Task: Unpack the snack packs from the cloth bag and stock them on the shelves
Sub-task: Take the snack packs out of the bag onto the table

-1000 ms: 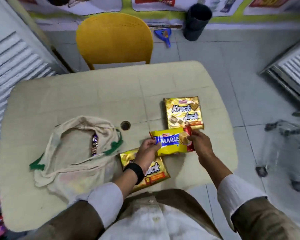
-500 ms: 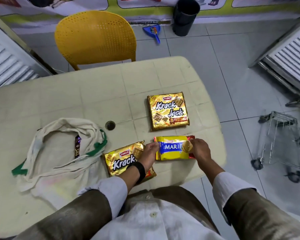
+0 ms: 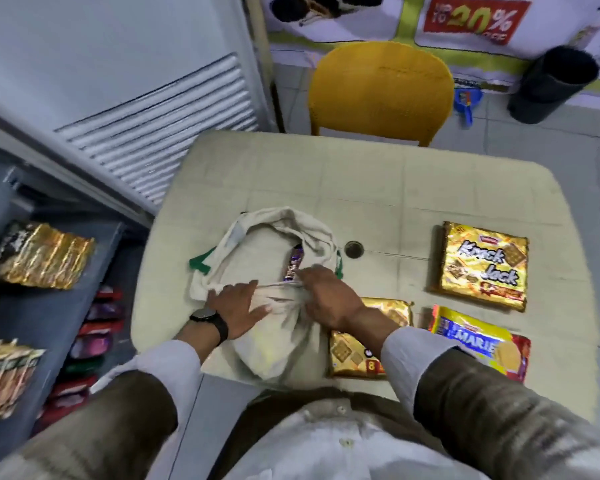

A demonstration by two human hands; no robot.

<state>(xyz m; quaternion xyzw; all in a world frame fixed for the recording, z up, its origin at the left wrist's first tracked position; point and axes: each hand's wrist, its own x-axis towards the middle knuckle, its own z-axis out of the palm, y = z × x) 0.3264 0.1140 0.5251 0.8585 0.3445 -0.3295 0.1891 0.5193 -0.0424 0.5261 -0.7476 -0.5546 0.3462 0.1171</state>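
Observation:
The cream cloth bag (image 3: 257, 244) with green trim lies on the beige table (image 3: 361, 188), its mouth open. A purple snack pack (image 3: 52, 268) shows inside the mouth. My left hand (image 3: 236, 306) lies flat on the bag's cloth, fingers straight. My right hand (image 3: 323, 296) grips the bunched cloth at the bag's opening, close to the purple pack. On the table lie a gold Krack Jack pack (image 3: 482, 268), a second Krack Jack pack (image 3: 357, 348) partly under my right forearm, and a yellow Marie pack (image 3: 482, 341).
Grey shelves (image 3: 49, 313) stand at the left, with gold snack packs (image 3: 39, 254) and red and purple packs lower down. A yellow chair (image 3: 381, 91) stands behind the table. A black bin (image 3: 551, 84) and a blue dustpan (image 3: 468, 105) are on the tiled floor.
Both hands let go of the Marie pack, which now lies on the table, and moved left onto the cloth bag. My view turned left, bringing the shelves in.

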